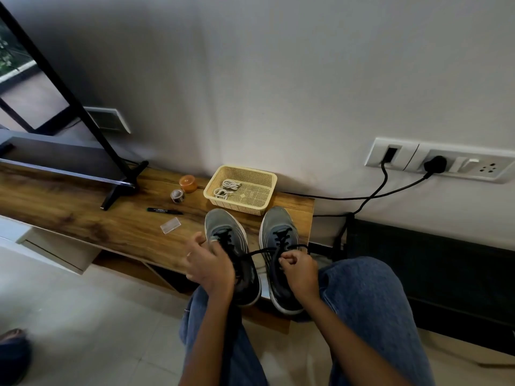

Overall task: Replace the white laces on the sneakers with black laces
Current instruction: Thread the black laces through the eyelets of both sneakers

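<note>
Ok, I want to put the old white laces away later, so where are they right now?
In the head view the white laces lie bundled in the left part of the yellow basket, which sits against the wall just behind the two sneakers.

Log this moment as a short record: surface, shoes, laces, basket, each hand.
surface: wooden shelf
shoes: two grey sneakers, left one and right one, side by side, both with black laces
black lace: stretched between the hands
basket: behind the shoes, holds white laces
left hand: on the left sneaker, gripping the lace
right hand: fingers curled round the lace
</note>
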